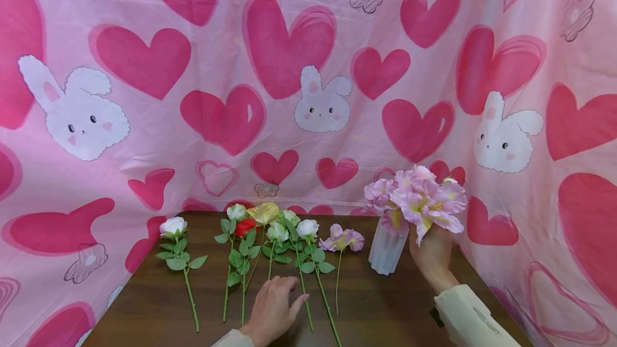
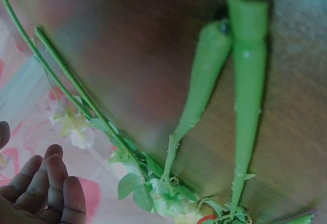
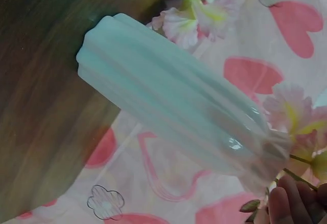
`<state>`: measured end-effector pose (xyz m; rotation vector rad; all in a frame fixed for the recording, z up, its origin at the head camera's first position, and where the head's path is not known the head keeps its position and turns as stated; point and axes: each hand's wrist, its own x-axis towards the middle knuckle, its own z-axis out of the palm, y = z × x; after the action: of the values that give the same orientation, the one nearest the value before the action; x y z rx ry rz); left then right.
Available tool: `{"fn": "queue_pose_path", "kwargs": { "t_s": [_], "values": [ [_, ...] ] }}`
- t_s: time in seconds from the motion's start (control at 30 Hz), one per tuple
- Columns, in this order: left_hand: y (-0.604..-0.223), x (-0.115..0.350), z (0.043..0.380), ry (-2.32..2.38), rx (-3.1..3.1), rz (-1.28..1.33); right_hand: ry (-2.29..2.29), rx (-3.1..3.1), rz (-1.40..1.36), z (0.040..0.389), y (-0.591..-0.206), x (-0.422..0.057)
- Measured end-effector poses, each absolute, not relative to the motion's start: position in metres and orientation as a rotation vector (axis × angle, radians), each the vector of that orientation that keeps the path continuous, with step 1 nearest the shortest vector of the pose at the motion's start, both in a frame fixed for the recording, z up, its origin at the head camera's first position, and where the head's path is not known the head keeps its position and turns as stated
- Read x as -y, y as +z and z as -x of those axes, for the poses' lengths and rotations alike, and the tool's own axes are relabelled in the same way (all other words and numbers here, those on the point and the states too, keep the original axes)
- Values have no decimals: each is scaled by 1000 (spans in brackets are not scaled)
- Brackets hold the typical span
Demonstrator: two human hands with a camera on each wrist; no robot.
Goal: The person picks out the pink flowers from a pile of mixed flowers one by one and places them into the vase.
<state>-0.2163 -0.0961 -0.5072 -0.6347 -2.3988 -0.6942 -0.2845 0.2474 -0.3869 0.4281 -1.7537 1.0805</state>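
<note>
A white fluted vase (image 1: 387,245) stands at the right of the table, holding pink-and-yellow artificial flowers (image 1: 426,197). Just right of its mouth, my right hand (image 1: 432,258) is partly hidden by the blooms. The right wrist view shows its curled fingers (image 3: 291,203) against the flower stems (image 3: 301,178) at the rim; the exact grip is partly out of frame. My left hand (image 1: 275,304), holding nothing, hovers low over the front of the table among rose stems (image 1: 303,296). Its fingers are loosely bent in the left wrist view, apart from the stems.
Artificial flowers lie in a row on the brown table (image 1: 376,315): a white rose (image 1: 173,226) alone at left, a red rose (image 1: 246,227), a yellow flower (image 1: 263,213), several whitish roses and a pink flower (image 1: 341,239) near the vase. A heart-patterned cloth (image 1: 289,143) hangs behind.
</note>
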Motion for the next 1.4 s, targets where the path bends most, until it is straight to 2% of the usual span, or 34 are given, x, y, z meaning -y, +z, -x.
{"fn": "queue_pose_path", "kwargs": {
  "t_s": [0.07,0.17,0.77,1.4],
  "values": [
    [-507,96,216,-699,2403,635,637,1815,-249,289,-397,-252],
    [-507,96,216,-708,2416,635,604,1874,-222,295,-405,-255],
    [-505,95,215,-711,2436,639,676,1932,-186,304,-418,-252],
    [-507,94,215,-701,2442,629,740,1890,-53,278,-436,-239]
  ]
}}
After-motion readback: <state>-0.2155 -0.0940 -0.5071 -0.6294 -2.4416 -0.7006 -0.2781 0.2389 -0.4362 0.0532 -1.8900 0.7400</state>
